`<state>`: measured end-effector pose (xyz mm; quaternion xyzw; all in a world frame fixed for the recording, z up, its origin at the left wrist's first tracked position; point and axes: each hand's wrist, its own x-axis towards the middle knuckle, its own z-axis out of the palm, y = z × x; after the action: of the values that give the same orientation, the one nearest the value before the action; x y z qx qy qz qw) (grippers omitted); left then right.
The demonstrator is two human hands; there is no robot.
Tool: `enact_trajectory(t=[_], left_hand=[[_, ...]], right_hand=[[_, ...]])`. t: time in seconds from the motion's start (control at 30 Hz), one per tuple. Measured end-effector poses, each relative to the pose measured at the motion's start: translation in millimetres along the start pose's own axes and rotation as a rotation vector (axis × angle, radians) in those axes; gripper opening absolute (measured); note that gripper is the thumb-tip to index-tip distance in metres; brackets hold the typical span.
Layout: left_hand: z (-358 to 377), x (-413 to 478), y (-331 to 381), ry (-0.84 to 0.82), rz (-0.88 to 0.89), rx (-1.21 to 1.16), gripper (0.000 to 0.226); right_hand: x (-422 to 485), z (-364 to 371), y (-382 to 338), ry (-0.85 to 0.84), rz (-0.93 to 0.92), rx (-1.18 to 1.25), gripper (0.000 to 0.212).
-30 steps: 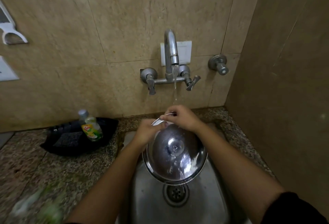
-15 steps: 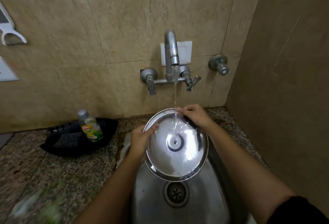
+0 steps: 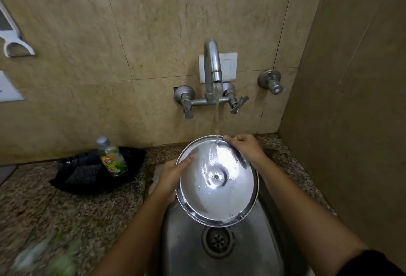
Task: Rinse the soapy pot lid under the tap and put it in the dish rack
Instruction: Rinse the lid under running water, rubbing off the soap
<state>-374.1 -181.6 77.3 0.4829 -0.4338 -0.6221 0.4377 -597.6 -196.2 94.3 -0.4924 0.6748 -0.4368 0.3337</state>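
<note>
A round steel pot lid is held tilted over the sink, its hollow underside facing me. My left hand grips its left rim, thumb lying on the inner surface. My right hand holds the upper right rim. Water runs from the wall tap in a thin stream and strikes the lid near its top edge, spreading down over the metal. No dish rack is in view.
A black tray on the granite counter at the left holds a dish soap bottle and a dark scrub pad. The drain lies below the lid. A tiled wall stands close on the right.
The lid has been turned from dome side up to underside facing me and raised under the stream. My left hand slid to the left rim, my right hand to the upper right rim.
</note>
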Motion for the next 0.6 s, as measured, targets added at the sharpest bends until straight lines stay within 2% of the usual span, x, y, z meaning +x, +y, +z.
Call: enact_trajectory(t=[0.07,0.17,0.27,0.33,0.4,0.43,0.5,0.6], left_hand=[[2,0,6,-0.055,-0.036,0.072,0.031],[10,0,11,-0.092,-0.03,0.164,0.033],[9,-2,5,-0.06,0.003,0.081,0.033],[6,-4,-3,0.026,0.002,0.024,0.038],[1,-2,-12,0.151,-0.011,-0.017,0.047],[0,-1,-15,0.187,-0.012,-0.018,0.051],[3,-3,-16,0.22,0.009,0.03,0.053],[16,-8,-14,0.241,-0.006,0.013,0.055]], right_hand=[[-1,11,-3,-0.016,0.011,-0.073,0.041],[-5,26,-18,-0.03,-0.094,-0.284,0.043],[-5,21,-19,-0.018,-0.127,-0.221,0.043],[-10,16,-3,0.086,-0.105,-0.242,0.033],[-20,19,19,0.312,-0.12,-0.43,0.028],[-26,22,27,0.39,-0.14,-0.55,0.03],[-34,32,33,0.404,-0.161,-0.703,0.046],[-35,55,17,0.226,-0.233,-0.741,0.069]])
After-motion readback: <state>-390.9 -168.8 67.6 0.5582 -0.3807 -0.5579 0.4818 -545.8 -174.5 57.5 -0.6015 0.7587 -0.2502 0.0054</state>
